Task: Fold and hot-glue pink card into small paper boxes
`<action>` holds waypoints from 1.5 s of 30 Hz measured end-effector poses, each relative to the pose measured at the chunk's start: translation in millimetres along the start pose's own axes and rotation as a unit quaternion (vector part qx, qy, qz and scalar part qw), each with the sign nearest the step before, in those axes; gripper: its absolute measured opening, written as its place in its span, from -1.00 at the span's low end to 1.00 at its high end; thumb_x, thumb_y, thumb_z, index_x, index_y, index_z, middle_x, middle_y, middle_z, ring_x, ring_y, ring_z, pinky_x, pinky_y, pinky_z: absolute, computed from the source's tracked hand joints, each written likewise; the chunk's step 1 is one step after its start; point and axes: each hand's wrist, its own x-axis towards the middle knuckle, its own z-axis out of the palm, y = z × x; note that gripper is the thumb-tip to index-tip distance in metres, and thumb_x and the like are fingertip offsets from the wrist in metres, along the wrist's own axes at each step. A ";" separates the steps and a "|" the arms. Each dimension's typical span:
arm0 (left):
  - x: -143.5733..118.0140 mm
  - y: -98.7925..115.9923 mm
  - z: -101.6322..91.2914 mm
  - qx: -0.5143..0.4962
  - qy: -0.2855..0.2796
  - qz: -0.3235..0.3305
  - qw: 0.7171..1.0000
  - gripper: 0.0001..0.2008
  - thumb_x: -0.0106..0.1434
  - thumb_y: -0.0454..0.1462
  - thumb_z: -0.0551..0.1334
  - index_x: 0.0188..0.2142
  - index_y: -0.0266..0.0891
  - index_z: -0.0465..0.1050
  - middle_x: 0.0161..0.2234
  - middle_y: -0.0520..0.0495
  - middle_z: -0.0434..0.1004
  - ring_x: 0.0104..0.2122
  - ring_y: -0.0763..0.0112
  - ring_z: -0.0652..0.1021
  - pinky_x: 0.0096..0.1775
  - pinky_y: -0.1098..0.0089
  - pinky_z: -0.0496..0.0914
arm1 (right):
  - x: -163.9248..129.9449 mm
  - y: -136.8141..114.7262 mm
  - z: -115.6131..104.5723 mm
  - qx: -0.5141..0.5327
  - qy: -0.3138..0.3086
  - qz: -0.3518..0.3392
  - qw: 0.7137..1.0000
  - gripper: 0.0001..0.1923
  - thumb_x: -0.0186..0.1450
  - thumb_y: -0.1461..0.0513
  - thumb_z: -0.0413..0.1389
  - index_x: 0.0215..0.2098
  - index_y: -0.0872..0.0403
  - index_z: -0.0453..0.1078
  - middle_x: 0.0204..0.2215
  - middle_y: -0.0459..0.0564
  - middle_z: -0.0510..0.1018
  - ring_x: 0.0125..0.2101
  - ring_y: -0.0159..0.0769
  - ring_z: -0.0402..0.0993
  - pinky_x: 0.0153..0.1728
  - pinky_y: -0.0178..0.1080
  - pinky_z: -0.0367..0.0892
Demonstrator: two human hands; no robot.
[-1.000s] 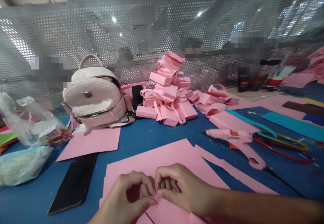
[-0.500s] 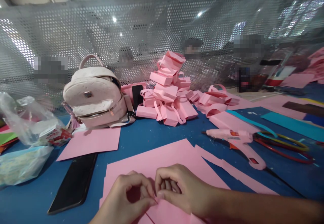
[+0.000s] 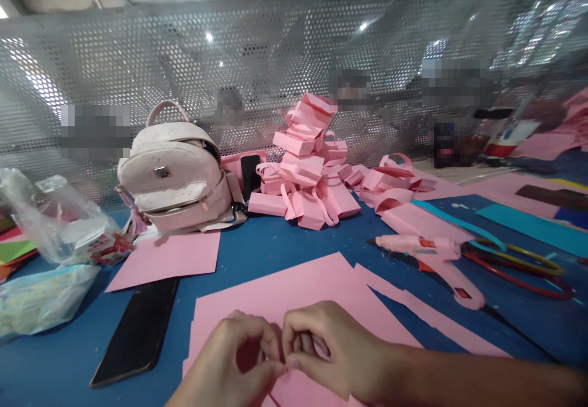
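Observation:
My left hand (image 3: 243, 352) and my right hand (image 3: 324, 346) meet at the bottom centre, thumbs and fingertips pinched together. Between them they grip the edge of a piece of pink paper (image 3: 305, 388), whose lower part runs out of the frame. Creases or cut lines show faintly on it near my left thumb. Beneath both hands lie larger pink sheets (image 3: 316, 281), slightly fanned at the left edge. A narrow pink paper strip (image 3: 427, 309) rests to the right of these sheets, above my right forearm.
A pink glue gun (image 3: 436, 257) lies at right, its cord trailing forward. Behind stands a pile of folded pink paper boxes (image 3: 305, 168) beside a pale backpack (image 3: 177, 168). A black phone (image 3: 138, 333) and plastic bags (image 3: 46, 296) are at left. A perforated metal screen (image 3: 275, 33) closes the back.
The view has shifted very slightly. Both hands keep their pinch on the pink paper, with my fingertips moving only a little along its edge.

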 end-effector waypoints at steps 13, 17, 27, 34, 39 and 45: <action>2.3 1.1 -7.6 -0.056 -0.037 -0.029 0.997 -0.91 0.03 -0.38 0.38 -0.48 -0.20 0.51 -0.39 0.05 0.59 -0.23 0.29 0.51 -0.10 0.37 0.27 | -2.0 -7.7 -2.1 0.012 -0.020 0.000 1.000 -0.85 0.09 0.42 0.15 -0.41 0.10 0.49 -0.52 -0.16 0.53 -0.54 -0.48 0.30 -0.47 -0.43 0.22; 5.3 4.2 -7.1 -0.077 -0.044 -0.034 0.995 -0.89 -0.01 -0.42 0.37 -0.53 -0.21 0.50 -0.45 0.07 0.58 -0.29 0.33 0.51 -0.15 0.39 0.28 | -1.7 -7.0 -2.1 0.016 -0.019 0.006 1.000 -0.85 0.09 0.41 0.15 -0.41 0.10 0.49 -0.55 -0.19 0.48 -0.56 -0.49 0.27 -0.48 -0.43 0.20; 9.9 -0.7 -4.4 -0.171 -0.055 -0.020 0.984 -0.89 -0.05 -0.41 0.42 -0.56 -0.28 0.52 -0.55 0.06 0.53 -0.46 0.42 0.47 -0.33 0.44 0.30 | -1.2 -4.4 -1.6 0.025 -0.011 0.007 1.000 -0.89 0.11 0.40 0.16 -0.41 0.10 0.46 -0.60 -0.23 0.35 -0.59 -0.51 0.18 -0.50 -0.43 0.17; 7.3 -2.2 -0.9 -0.189 -0.013 -0.012 0.982 -0.92 -0.01 -0.43 0.37 -0.54 -0.27 0.53 -0.50 0.01 0.59 -0.42 0.38 0.52 -0.31 0.44 0.33 | -0.2 -5.1 -1.9 0.038 -0.010 0.013 0.999 -0.93 0.15 0.37 0.15 -0.41 0.10 0.41 -0.62 -0.25 0.30 -0.58 -0.49 0.17 -0.49 -0.40 0.16; 5.6 -14.5 3.7 -0.147 0.007 0.032 0.989 -0.93 0.07 -0.40 0.37 -0.46 -0.23 0.64 -0.43 -0.07 0.65 -0.33 0.26 0.55 -0.20 0.34 0.37 | -0.6 -3.8 -1.5 0.039 -0.006 0.010 0.999 -0.90 0.12 0.40 0.14 -0.41 0.10 0.41 -0.61 -0.25 0.32 -0.59 -0.51 0.17 -0.52 -0.42 0.15; 2.9 -9.9 2.1 -0.095 0.002 0.063 0.993 -0.94 0.11 -0.36 0.43 -0.46 -0.17 0.66 -0.42 -0.06 0.67 -0.29 0.23 0.55 -0.11 0.29 0.32 | -0.1 -3.3 -2.8 0.028 -0.020 0.012 0.999 -0.86 0.09 0.42 0.12 -0.41 0.10 0.41 -0.60 -0.25 0.34 -0.59 -0.51 0.18 -0.51 -0.43 0.16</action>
